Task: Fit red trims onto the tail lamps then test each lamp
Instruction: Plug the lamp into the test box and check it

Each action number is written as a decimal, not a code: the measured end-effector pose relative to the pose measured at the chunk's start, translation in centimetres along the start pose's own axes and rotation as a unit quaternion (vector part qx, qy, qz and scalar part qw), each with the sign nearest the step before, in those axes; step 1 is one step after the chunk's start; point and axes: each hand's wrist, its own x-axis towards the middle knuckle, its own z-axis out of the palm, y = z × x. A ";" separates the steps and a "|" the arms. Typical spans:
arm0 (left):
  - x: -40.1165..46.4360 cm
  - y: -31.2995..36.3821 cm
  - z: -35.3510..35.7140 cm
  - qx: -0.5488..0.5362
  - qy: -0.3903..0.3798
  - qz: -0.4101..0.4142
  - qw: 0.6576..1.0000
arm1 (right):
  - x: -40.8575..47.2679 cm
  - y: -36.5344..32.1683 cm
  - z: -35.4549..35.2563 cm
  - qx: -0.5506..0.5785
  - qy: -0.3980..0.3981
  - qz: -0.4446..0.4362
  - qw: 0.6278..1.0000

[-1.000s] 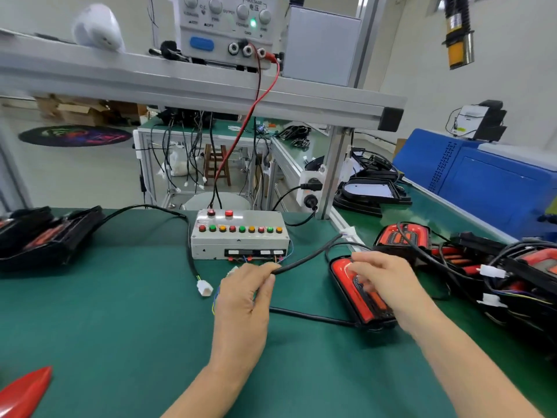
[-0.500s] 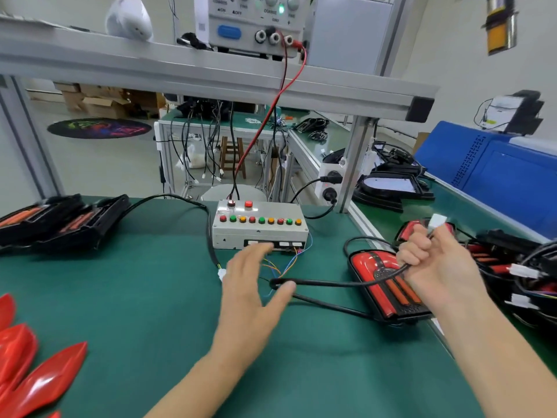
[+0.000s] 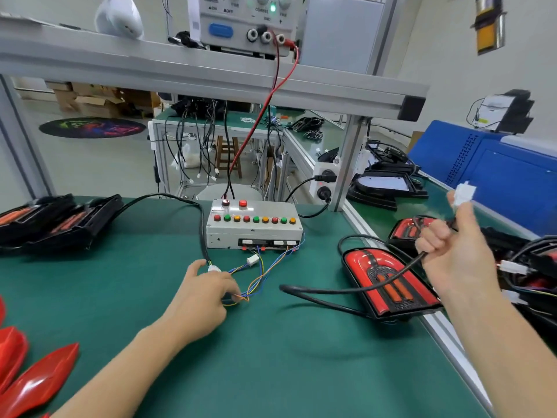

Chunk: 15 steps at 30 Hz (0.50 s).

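Note:
A red tail lamp [image 3: 388,282] lies face up on the green mat near the table's right edge. Its black cable [image 3: 325,292] loops over the mat and rises into my right hand [image 3: 452,254]. That hand grips the cable and holds its white plug [image 3: 464,194] up in the air. My left hand [image 3: 205,294] rests on the mat in front of the grey test box [image 3: 253,227]. Its fingers curl round the box's coloured wires [image 3: 259,279], with the thumb beside a white connector [image 3: 214,269]. Several red trims [image 3: 39,378] lie at the bottom left.
Black lamp housings [image 3: 54,221] sit at the far left. More lamps with tangled cables [image 3: 413,230] crowd the right side beyond the aluminium rail. A power supply [image 3: 247,22] stands on the overhead shelf, and a blue machine [image 3: 497,182] stands at the right.
My right hand has left the lamp's face, taken its cable and raised the white plug up and right. My left hand let go of the black cable and moved onto the tester's coloured wires.

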 end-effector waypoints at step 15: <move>6.9 1.1 0.9 -0.004 0.000 -0.167 0.986 | -4.0 6.9 5.3 -0.076 -0.070 -0.040 0.994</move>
